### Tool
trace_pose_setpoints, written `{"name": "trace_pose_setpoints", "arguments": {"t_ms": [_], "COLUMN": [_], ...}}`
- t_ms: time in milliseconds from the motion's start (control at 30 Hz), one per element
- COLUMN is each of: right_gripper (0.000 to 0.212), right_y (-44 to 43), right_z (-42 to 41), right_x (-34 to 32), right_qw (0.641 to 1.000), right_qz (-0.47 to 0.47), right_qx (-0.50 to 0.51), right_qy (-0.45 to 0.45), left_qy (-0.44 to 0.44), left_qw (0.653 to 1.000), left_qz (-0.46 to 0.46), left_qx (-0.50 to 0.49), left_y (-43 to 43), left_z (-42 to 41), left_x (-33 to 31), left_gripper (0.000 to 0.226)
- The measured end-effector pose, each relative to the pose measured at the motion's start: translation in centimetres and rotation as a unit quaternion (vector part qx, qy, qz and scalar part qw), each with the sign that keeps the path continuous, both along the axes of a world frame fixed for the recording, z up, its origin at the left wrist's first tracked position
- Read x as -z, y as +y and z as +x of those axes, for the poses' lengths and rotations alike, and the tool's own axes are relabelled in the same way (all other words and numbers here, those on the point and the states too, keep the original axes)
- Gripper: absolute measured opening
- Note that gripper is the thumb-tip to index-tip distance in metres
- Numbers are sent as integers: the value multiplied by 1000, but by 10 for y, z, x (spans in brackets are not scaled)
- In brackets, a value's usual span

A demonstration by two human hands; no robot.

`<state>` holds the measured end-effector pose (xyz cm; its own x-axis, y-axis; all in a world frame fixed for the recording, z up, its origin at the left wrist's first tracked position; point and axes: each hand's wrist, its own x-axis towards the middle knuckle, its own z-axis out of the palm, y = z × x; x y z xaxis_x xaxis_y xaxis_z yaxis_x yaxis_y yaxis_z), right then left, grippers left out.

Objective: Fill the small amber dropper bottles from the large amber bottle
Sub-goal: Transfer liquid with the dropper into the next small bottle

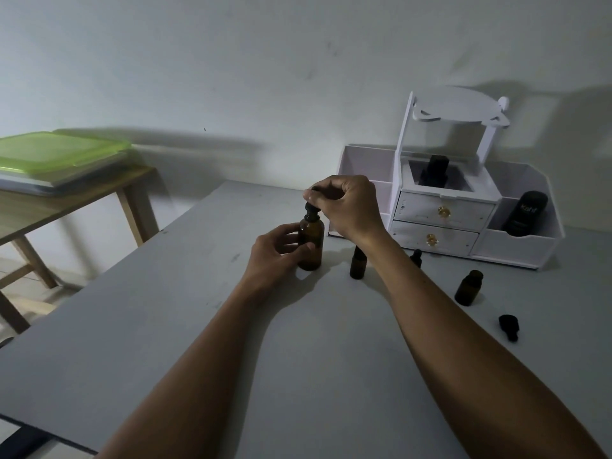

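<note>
Large amber bottle [311,247] in left grip [275,252], cap [312,211] in right grip [348,203]; 1 small bottle [416,256] seemingly behind forearm [463,326].

The large amber bottle [310,248] stands upright toward the far edge of the table [165,326]. My left hand [275,256] holds its body, and my right hand [347,207] pinches its black dropper top [312,212]. Just right of it stands a capped small bottle [358,267]. A second small bottle [416,257] shows partly behind my right forearm. Further right an open small bottle [468,288] stands uncapped. A loose black dropper cap [509,327] lies on its side nearer me.
</note>
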<state>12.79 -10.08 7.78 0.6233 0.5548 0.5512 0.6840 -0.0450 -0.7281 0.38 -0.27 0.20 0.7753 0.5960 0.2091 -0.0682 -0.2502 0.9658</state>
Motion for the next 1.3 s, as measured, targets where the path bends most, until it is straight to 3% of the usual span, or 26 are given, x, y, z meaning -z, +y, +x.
{"name": "trace_pose_setpoints", "arguments": {"t_ms": [300, 500, 700, 833, 933, 1067, 1200, 1300], "right_gripper": [11, 16, 9, 7, 6, 4, 5, 6], "right_y": [-13, -47, -115, -165, -201, -231, -241, -243], "right_z": [-6, 1, 22, 44, 63, 81, 92, 97], "right_x": [-57, -99, -106, -94, -84, -71, -61, -55], "right_qw": [997, 989, 982, 983, 986, 987, 986, 988], "right_qz": [72, 144, 188, 171, 135, 97, 76, 50], "right_qx": [-30, -16, 27, 60, 84, 86, 91, 93], "right_qy": [-4, 9, 16, 24, 56, 96, 113, 113], "left_qy": [15, 2, -131, -160, -111, -11, 44, 69], "left_qw": [1000, 993, 950, 961, 985, 993, 993, 989], "left_qz": [1, 89, 191, 185, 133, 86, 80, 92], "left_qx": [-13, -82, -211, -127, -13, 86, 81, 89], "left_y": [-4, -15, -64, -119, -161, -198, -212, -212], "left_z": [-1, -3, 4, 18, 34, 65, 92, 101], "left_x": [-5, -4, -25, -36, -37, -27, -9, 0], "left_gripper": [47, 71, 40, 23, 21, 42, 65, 68]}}
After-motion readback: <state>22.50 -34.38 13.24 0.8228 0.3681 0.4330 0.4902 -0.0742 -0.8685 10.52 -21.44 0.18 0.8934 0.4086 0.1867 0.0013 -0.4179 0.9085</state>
